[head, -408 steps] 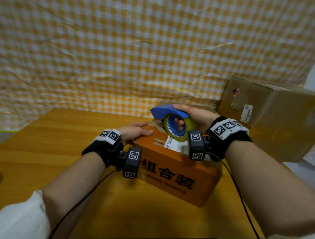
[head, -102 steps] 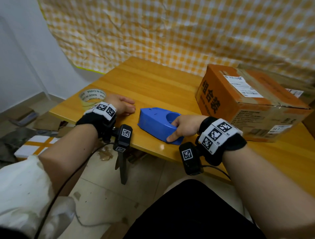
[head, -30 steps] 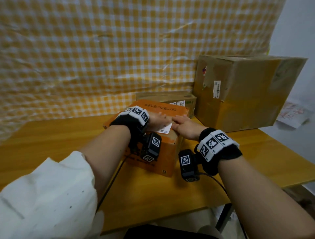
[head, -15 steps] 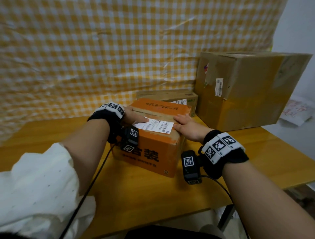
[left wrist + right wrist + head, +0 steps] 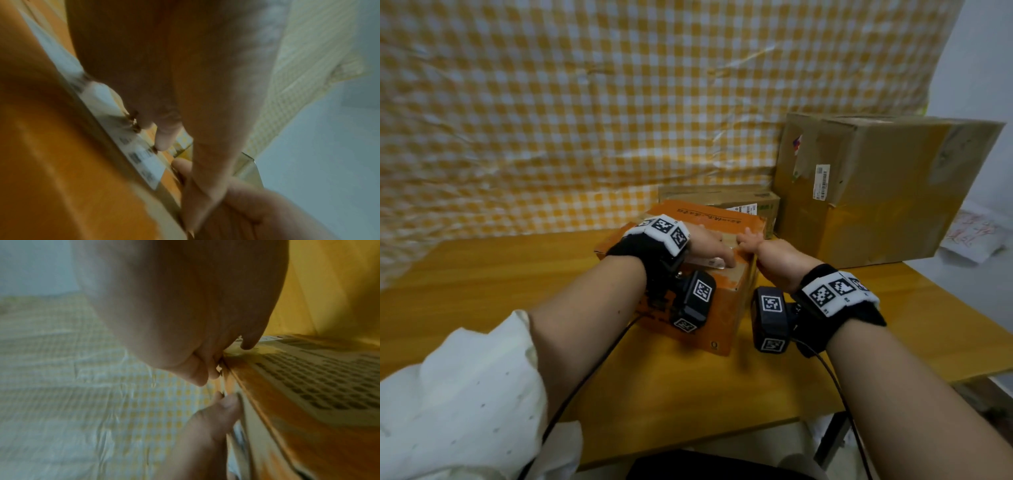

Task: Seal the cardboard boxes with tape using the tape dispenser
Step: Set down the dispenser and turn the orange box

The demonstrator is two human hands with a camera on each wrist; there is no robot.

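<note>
An orange cardboard box (image 5: 726, 308) with a white shipping label (image 5: 144, 159) on top sits mid-table. My left hand (image 5: 709, 246) lies across its top, fingers stretched flat over the label toward the right edge. My right hand (image 5: 763, 250) is at that right top edge, its fingers curled over the edge of the box (image 5: 277, 402) and meeting the left fingertips. The tape dispenser and tape roll are out of view. The left arm hides much of the box top.
A large brown box (image 5: 876, 192) stands at the back right and a flat brown box (image 5: 739, 202) lies right behind the orange one. A yellow checked cloth (image 5: 585, 120) hangs behind the wooden table (image 5: 517, 274). The table's right and front edges are near.
My left hand has slid from the box's left side across the top to the right edge. The right hand has stayed on that edge. The box has turned slightly.
</note>
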